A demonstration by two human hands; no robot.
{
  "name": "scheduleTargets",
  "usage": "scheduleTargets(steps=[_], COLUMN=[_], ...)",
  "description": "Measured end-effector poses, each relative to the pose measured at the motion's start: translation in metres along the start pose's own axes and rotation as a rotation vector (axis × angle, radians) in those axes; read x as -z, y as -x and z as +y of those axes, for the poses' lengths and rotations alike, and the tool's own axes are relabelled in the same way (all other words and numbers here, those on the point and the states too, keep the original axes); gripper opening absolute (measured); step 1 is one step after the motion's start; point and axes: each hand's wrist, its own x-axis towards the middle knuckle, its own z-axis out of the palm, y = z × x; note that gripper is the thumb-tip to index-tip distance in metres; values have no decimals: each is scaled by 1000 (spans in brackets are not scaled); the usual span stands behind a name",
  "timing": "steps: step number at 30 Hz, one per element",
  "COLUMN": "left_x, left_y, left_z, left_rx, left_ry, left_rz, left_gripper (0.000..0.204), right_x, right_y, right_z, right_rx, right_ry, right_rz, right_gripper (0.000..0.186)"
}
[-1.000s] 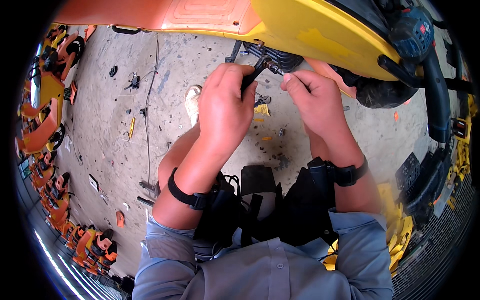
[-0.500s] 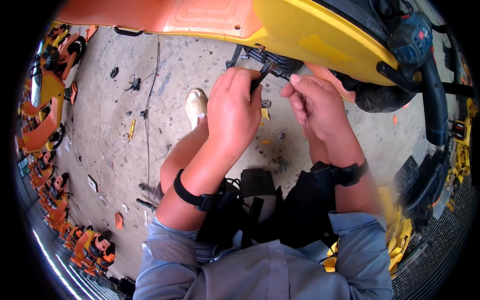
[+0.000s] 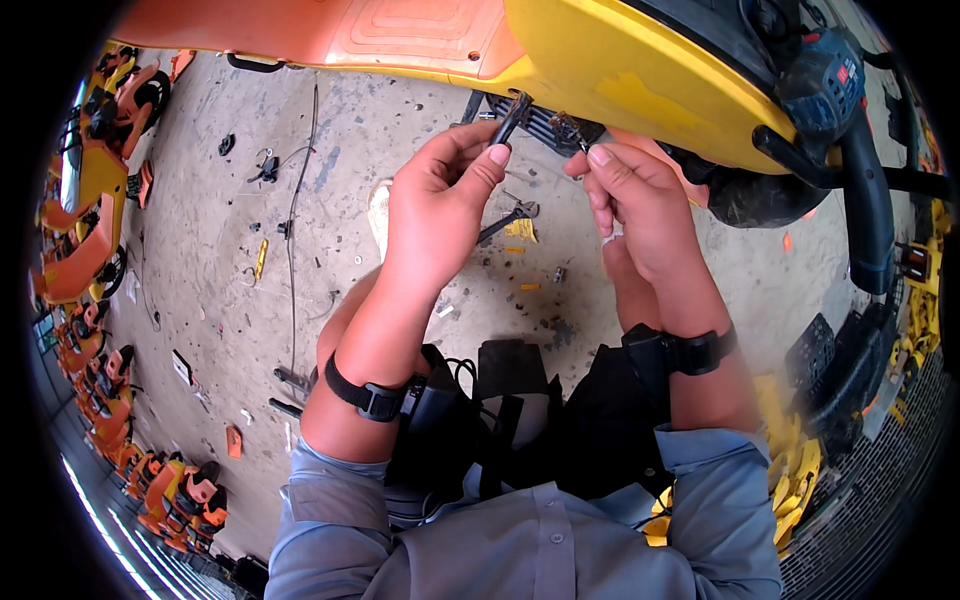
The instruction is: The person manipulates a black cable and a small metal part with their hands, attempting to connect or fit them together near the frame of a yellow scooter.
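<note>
My left hand [image 3: 440, 200] is closed round a slim black piece [image 3: 513, 118], its thumb pressed along the side. The free end of that piece looks brown and greasy and points up toward the scooter body. To its right, my right hand [image 3: 640, 195] pinches a small dark part [image 3: 584, 147] between thumb and fingertips; its exact kind is unclear. Just beyond those fingertips is a dark, dirty clump [image 3: 568, 128], and I cannot tell whether it joins the pinched part. Both hands are below the lower edge of an orange and yellow scooter [image 3: 620, 70], beside its black ribbed footrest [image 3: 540, 125].
An adjustable wrench [image 3: 512, 218] lies on the concrete floor beneath my hands, near yellow scraps [image 3: 521, 229]. A blue cordless power tool [image 3: 825, 85] rests against the scooter at right. A cable [image 3: 296, 200] runs along the floor at left. Rows of scooters [image 3: 95, 250] stand farther left.
My left hand has moved left and turned, drawing its black piece away from the part at my right fingertips. The wrench on the floor is now in fuller view. My right hand has barely moved.
</note>
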Motion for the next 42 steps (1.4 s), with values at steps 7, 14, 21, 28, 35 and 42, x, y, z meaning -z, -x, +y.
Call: scheduleTargets(steps=[7,14,21,28,35,42], left_x=[2,0,-3,-3,0,0], left_y=[3,5,7,7,6,6], left_z=[9,8,7,6,6,5], left_rx=[211,209,227,244,297,302], left_ry=[85,104,124,157,157,168], left_rz=[-98,-130,-131,-159,-182,-197], left_gripper=[24,28,30,32,33,34], right_x=[0,-6,-9,-8,-6,-9], right_y=[-1,2,2,4,2,1], right_z=[4,3,11,6,9,13], right_rx=[15,125,199,137,132,188], right_ry=[-4,161,262,200,211,238], right_rz=[-4,83,133,109,101,146], right_gripper=[30,26,25,26,24,22])
